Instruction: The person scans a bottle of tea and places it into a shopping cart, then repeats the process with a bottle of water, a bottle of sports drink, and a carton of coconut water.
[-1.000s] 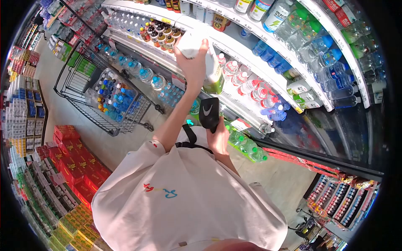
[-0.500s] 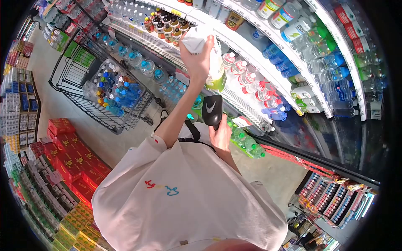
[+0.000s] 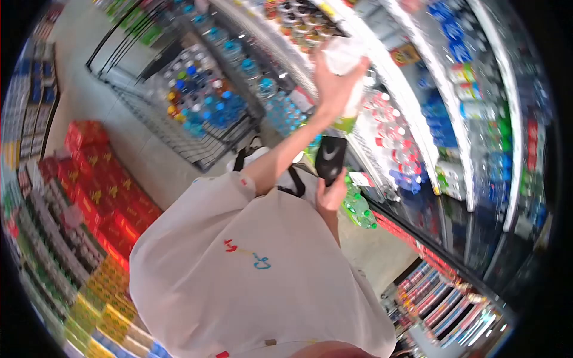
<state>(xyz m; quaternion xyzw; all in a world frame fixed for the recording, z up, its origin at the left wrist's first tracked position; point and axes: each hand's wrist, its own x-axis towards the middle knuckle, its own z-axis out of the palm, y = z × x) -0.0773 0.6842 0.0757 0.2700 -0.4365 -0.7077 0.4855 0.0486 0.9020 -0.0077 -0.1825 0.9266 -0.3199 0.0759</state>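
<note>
My left hand [image 3: 335,89] reaches out to the shelf edge and grips a white carton [image 3: 346,55] by its top. The carton's lower part shows green, and motion blurs its label. Closer to my body, my right hand [image 3: 332,194] is closed around the handle of a black handheld scanner [image 3: 330,156] with a pale curved mark. The scanner's head points up toward the carton's base, and a gap between them cannot be judged. Red-capped clear bottles [image 3: 391,134] stand on the shelf just right of the carton; dark-capped bottles [image 3: 301,24] are beyond it.
A wire shopping cart [image 3: 140,113] stands at left, with packed bottles [image 3: 200,95] beside or in it. Large blue-capped water bottles [image 3: 248,67] line the shelf's base. Green bottles [image 3: 358,209] sit low near my right hand. Red boxes [image 3: 101,185] are stacked at left.
The whole view has turned, so the cart, shelves and both hands appear farther right. My left hand still grips the carton and my right hand still holds the scanner. The picture is blurrier.
</note>
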